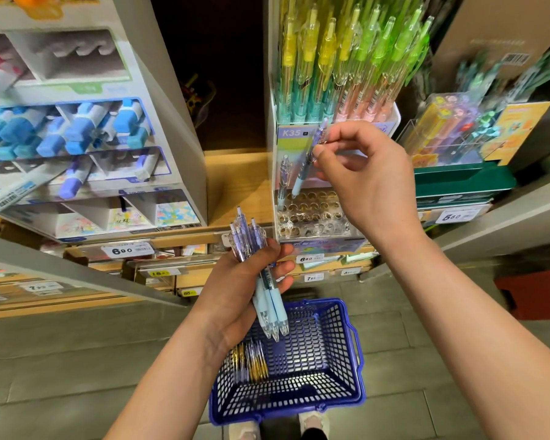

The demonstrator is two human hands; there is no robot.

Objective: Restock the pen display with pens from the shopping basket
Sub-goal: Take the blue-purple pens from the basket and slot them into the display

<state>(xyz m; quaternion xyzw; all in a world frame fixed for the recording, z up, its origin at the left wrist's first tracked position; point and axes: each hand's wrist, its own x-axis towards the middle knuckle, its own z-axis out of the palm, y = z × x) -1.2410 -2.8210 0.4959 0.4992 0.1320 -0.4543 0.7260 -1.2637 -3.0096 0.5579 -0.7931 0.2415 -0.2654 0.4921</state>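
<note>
The right hand (pixel 365 182), at centre right of the frame, pinches a slim pen (pixel 305 166) near its lilac top between thumb and fingertips. The pen's pale blue grip slants down just above the clear, hole-punched rack of the pen display (pixel 311 217), where a standing pen (pixel 283 182) is slotted upright. At lower centre the left hand (pixel 235 287) curls round a bundle of pens (pixel 262 274), translucent lilac ends up, tips down. Beneath it a blue plastic mesh shopping basket (pixel 331 350) sits on the grey tiled floor (pixel 77 360), with loose pens (pixel 251 363) in its left corner. The display stands on a wooden shelf (pixel 235 182).
</note>
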